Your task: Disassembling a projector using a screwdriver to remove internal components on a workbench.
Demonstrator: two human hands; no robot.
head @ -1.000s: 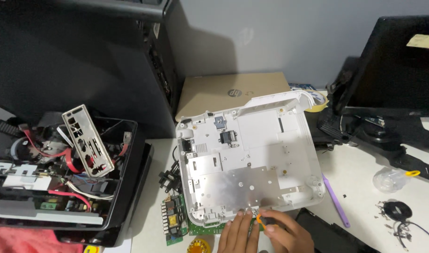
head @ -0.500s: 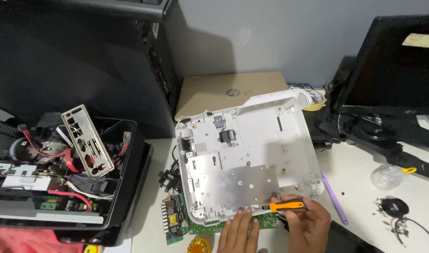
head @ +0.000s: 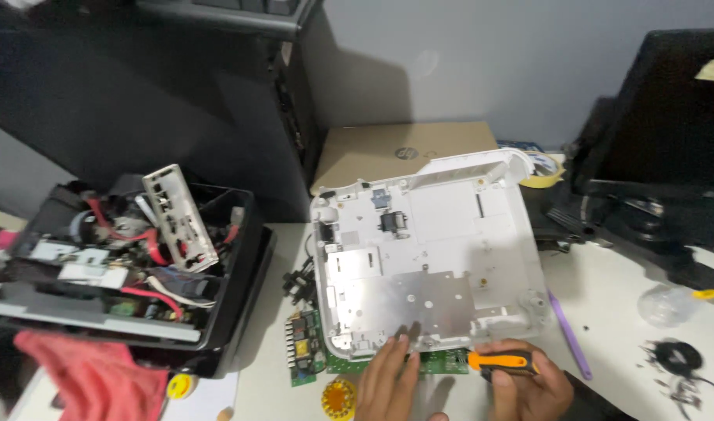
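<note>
While the left hand (head: pixel 390 378) rests fingers spread on the white casing (head: pixel 427 257), prob. steadying it at frame centre, the right hand (head: pixel 524 386) grips an orange-handled screwdriver (head: pixel 499 360), bottom centre-right. Tip seems aimed at the green circuit board (head: pixel 443 362) w/ the casing over it.

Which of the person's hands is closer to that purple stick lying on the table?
The right hand, which grips an orange-handled screwdriver, is just left of the purple stick. The left hand rests farther left, fingers on the white casing, with the right hand between it and the stick.
</note>
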